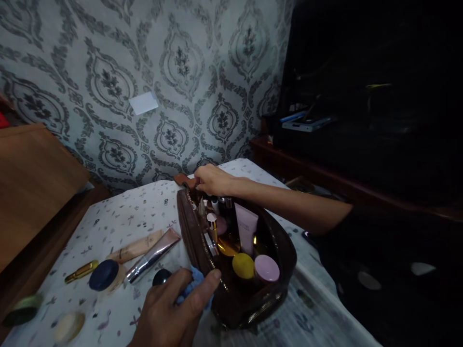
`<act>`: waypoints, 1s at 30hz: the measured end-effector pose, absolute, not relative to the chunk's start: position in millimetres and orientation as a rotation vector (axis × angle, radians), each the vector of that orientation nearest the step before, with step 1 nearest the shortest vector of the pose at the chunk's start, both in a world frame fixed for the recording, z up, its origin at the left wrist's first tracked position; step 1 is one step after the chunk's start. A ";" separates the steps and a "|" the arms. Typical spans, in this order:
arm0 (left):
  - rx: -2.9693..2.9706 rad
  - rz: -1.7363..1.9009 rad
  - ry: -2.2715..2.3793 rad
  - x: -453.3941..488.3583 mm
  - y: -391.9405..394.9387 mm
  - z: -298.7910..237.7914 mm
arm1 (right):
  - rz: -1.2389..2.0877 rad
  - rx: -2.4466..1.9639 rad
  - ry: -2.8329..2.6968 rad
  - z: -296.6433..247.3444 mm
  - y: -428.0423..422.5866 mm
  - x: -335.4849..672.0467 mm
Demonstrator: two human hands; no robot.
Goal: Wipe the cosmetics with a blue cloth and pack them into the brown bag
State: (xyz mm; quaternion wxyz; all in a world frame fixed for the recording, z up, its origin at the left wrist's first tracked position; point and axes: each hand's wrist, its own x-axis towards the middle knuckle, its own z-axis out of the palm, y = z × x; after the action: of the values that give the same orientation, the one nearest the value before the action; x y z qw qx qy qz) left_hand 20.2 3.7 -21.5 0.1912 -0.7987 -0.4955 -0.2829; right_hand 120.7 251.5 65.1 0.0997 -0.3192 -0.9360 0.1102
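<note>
The left hand (173, 308) is closing around a crumpled blue cloth (197, 284), its thumb pressing on the near rim of a dark brown leather toiletry bag (280, 243); the right hand (213, 179) is reaching across to the far end, its fingers seeming to pinch a tan leather pull tab (183, 180). The hands are well apart, one at each end of the bag, which is sitting open near the front edge of a white printed tablecloth (119, 217).

Judging from this, bracing the near end firmly while drawing the tab in line with the zip teeth would be serving best; the soft walls are likely to buckle under a sideways pull, and the upright pale pink plastic tube (246, 226) is standing close to the zip line.

Inside, a glossy yellow-lidded jar (243, 266) and a pink-lidded jar (266, 268) are sitting side by side; slim gold-capped sticks are crowding behind them. On the cloth a shiny rose-metallic tube (154, 255) is lying beside a matte beige tube (135, 248), a round navy-lidded jar (104, 275) and a small gold vial (81, 271).
</note>
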 end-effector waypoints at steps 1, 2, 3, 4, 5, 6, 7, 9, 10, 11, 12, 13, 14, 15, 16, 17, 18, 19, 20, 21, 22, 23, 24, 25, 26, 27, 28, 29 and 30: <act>-2.245 -0.790 -1.395 20.2 3.7 -21.7 | 0.328 -0.943 -2.767 64.8 252.2 119.4; -2.246 -0.786 -1.403 20.3 3.7 -21.9 | 0.332 -0.941 -2.763 64.3 253.1 118.5; -2.249 -0.786 -1.409 20.4 3.7 -22.1 | 0.337 -0.938 -2.757 63.7 254.2 118.2; -2.250 -0.794 -1.410 20.7 3.7 -22.2 | 0.347 -0.934 -2.752 63.1 255.3 118.1; -2.250 -0.807 -1.405 21.0 3.7 -22.2 | 0.365 -0.933 -2.749 62.6 256.4 118.4; -2.250 -0.823 -1.396 21.4 3.9 -22.0 | 0.389 -0.936 -2.748 62.3 257.2 118.8; -2.251 -0.838 -1.388 21.8 4.0 -21.6 | 0.415 -0.942 -2.750 62.3 257.8 119.2; -2.250 -0.857 -1.383 22.5 4.1 -21.1 | 0.463 -0.963 -2.763 63.2 258.2 119.7; -2.251 -0.856 -1.387 22.6 3.9 -21.1 | 0.481 -0.973 -2.773 64.0 258.2 119.7; -2.254 -0.853 -1.394 22.6 3.5 -21.4 | 0.490 -0.980 -2.785 64.8 258.2 119.6; -2.254 -0.847 -1.405 22.6 3.0 -21.8 | 0.493 -0.987 -2.797 65.6 258.1 119.3; -2.250 -0.840 -1.415 22.5 2.2 -22.5 | 0.489 -0.993 -2.807 66.2 258.0 119.0; -2.244 -0.831 -1.425 22.4 1.5 -23.2 | 0.478 -0.996 -2.814 66.5 258.0 118.6; -2.235 -0.822 -1.436 22.3 0.7 -23.9 | 0.458 -0.999 -2.816 66.4 258.0 118.2; -2.227 -0.815 -1.447 22.3 0.0 -24.3 | 0.433 -1.001 -2.814 65.9 258.1 117.9; -2.222 -0.810 -1.456 22.3 -0.5 -24.5 | 0.404 -1.003 -2.811 65.1 258.3 117.6; -2.226 -0.809 -1.460 22.4 -0.9 -24.3 | 0.375 -1.006 -2.807 63.9 258.6 117.3; -2.233 -0.812 -1.460 22.6 -1.0 -23.7 | 0.345 -1.011 -2.802 62.7 258.9 117.0; -2.240 -0.815 -1.457 22.9 -1.0 -22.8 | 0.317 -1.017 -2.799 61.3 259.2 116.7; -2.246 -0.817 -1.451 23.1 -0.8 -21.6 | 0.292 -1.023 -2.797 60.1 259.4 116.4; -2.251 -0.815 -1.444 23.5 -0.6 -20.3 | 0.270 -1.027 -2.798 59.1 259.5 116.1; -2.255 -0.810 -1.439 23.8 -0.4 -19.0 | 0.251 -1.030 -2.800 58.4 259.4 115.9; -2.259 -0.806 -1.437 24.2 -0.1 -17.7 | 0.235 -1.032 -2.804 58.0 259.2 115.8; -2.263 -0.805 -1.438 24.5 0.1 -16.7 | 0.223 -1.034 -2.808 57.9 258.8 115.8; -2.266 -0.806 -1.439 24.7 0.2 -16.0 | 0.213 -1.037 -2.810 57.9 258.4 115.9; -2.267 -0.808 -1.438 24.9 0.4 -15.5 | 0.206 -1.040 -2.811 58.1 257.9 116.2; -2.267 -0.810 -1.435 24.9 0.7 -15.3 | 0.201 -1.041 -2.810 58.4 257.5 116.6; -2.269 -0.812 -1.429 24.8 1.0 -15.3 | 0.198 -1.042 -2.811 58.7 257.0 117.1; -2.273 -0.815 -1.421 24.6 1.3 -15.3 | 0.198 -1.039 -2.814 59.0 256.5 117.5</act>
State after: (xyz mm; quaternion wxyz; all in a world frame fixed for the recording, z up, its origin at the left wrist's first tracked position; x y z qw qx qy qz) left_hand 24.6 1.3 -15.3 0.1690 -0.7996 -0.4998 -0.2869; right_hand 117.5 256.5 59.0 0.0678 -0.3448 -0.9339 0.0656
